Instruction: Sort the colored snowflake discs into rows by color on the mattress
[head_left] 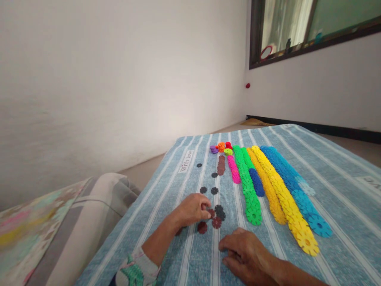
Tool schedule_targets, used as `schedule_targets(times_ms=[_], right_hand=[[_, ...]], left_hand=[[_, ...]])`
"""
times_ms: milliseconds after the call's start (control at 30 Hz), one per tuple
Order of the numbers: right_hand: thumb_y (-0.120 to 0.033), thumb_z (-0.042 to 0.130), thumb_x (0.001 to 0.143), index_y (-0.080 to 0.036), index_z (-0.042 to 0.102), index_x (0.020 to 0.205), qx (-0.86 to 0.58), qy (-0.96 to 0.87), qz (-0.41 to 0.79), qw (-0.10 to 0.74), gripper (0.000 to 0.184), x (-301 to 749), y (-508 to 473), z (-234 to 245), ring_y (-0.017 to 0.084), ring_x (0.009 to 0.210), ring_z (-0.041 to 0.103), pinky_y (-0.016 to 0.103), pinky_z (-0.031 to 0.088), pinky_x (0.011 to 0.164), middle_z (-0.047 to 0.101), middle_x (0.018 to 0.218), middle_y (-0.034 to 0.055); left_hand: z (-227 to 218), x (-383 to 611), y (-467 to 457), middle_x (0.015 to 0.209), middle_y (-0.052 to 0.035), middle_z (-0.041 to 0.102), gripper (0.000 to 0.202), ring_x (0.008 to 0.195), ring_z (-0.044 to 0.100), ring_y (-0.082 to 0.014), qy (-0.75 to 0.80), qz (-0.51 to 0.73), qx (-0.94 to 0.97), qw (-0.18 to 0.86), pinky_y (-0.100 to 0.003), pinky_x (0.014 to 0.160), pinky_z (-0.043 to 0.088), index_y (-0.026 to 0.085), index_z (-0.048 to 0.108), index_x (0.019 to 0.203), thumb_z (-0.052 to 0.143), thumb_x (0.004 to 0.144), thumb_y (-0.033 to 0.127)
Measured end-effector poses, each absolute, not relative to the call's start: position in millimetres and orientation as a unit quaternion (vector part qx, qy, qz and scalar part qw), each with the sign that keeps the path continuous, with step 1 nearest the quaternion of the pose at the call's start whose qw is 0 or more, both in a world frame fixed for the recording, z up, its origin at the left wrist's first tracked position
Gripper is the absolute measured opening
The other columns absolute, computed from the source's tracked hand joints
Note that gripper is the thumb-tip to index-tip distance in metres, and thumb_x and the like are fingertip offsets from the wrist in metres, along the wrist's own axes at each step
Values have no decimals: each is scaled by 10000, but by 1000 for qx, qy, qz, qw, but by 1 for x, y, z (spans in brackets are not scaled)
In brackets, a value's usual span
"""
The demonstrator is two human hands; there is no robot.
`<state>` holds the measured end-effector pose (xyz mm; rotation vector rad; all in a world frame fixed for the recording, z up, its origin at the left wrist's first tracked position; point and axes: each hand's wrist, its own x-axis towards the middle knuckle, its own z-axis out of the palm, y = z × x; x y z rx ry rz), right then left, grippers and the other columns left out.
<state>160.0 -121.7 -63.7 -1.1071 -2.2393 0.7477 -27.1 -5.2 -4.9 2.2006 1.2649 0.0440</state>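
My left hand (pixel 192 208) is closed at the fingertips on the edge of a brown snowflake disc (pixel 211 213). Beside it lie a black disc (pixel 220 211), a second brown disc (pixel 217 223) and another brown one (pixel 203 227). Part of a further brown disc shows under the left wrist. My right hand (pixel 245 252) rests to the right of these discs, its fingers curled inward; whatever they may hold is hidden. Farther up the cloth several loose black discs (pixel 214 190) lie apart from one another.
Overlapping rows of discs lie to the right: green (pixel 253 212), yellow (pixel 306 240), blue (pixel 320 224), pink (pixel 233 169) and brown (pixel 221 165). Small orange (pixel 220 147) and purple (pixel 214 149) piles sit at the far end. A striped blue cloth (pixel 157 222) covers the surface.
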Motion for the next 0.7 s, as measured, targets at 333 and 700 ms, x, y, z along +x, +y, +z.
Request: schedule_targets(times_ms=[333, 700], right_hand=[[-128, 539, 716, -195, 551, 718, -404, -816, 297, 287, 69, 161, -124, -61, 137, 603, 450, 258, 330, 666, 487, 579, -33], [-146, 523, 741, -202, 526, 722, -397, -815, 298, 299, 59, 161, -123, -63, 132, 609, 428, 262, 298, 648, 468, 588, -39]], left_hand=[[-13, -25, -13, 609, 35, 585, 102, 552, 517, -104, 510, 70, 768, 382, -202, 523, 331, 159, 560, 686, 587, 591, 183], [-11, -23, -25, 524, 46, 535, 159, 477, 466, -89, 477, 130, 674, 549, -218, 488, 328, 159, 529, 647, 630, 554, 239]])
